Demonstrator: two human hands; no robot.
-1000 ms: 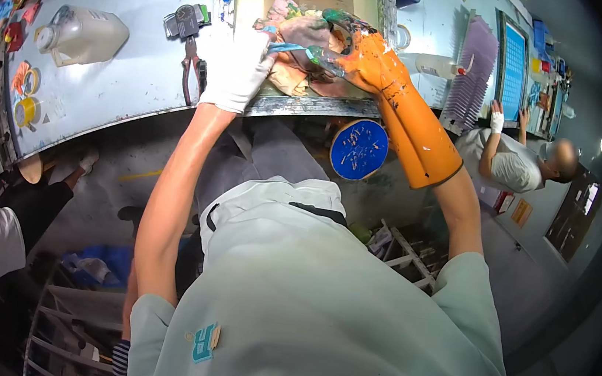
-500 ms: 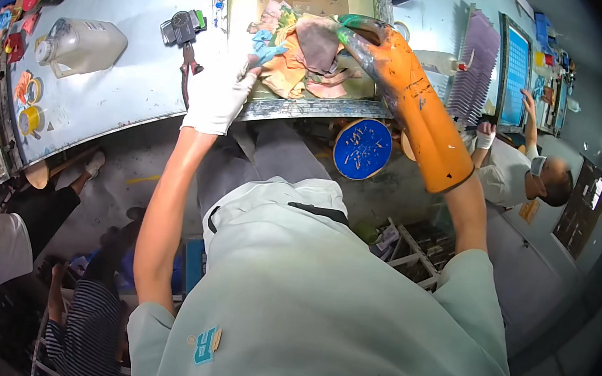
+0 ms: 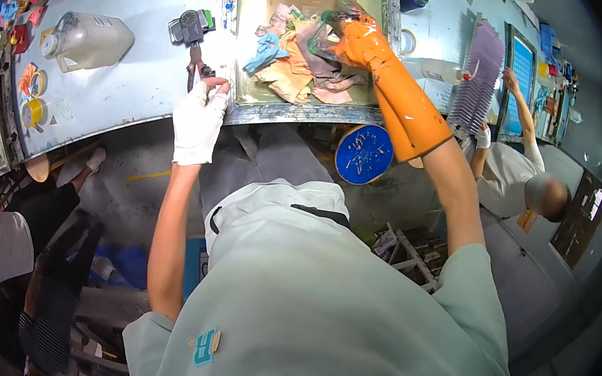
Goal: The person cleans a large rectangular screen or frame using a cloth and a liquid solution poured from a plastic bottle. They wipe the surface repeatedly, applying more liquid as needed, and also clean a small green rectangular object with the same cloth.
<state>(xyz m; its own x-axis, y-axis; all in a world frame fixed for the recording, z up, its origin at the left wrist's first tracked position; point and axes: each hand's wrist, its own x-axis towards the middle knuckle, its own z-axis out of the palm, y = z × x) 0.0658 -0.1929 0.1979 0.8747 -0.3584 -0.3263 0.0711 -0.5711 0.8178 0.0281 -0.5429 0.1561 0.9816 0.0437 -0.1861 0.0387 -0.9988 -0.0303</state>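
Note:
My right hand (image 3: 359,37), in a long orange rubber glove stained dark at the fingers, grips a dark purple-grey rag (image 3: 316,40). It presses over a framed printing screen (image 3: 257,116). Around that rag lie crumpled yellow, orange and pink rags (image 3: 285,81) and a light blue rag (image 3: 266,53). My left hand (image 3: 201,119) wears a white glove with bare fingertips showing. Its fingers are loosely bent and apart, beside the frame's near left corner, and I see nothing held in them. Pliers with dark red handles (image 3: 196,65) lie just beyond these fingers.
A translucent jug (image 3: 95,40) and tape rolls (image 3: 33,113) occupy the table's left side. To the right are a clear bottle (image 3: 444,71) and a purple ridged sheet (image 3: 477,78). A blue round lid (image 3: 364,155) sits below the table edge. Other people work at both sides.
My left hand has drawn back from the blue rag to the frame's near left corner. My right hand, with the dark rag, has shifted slightly left and away from me.

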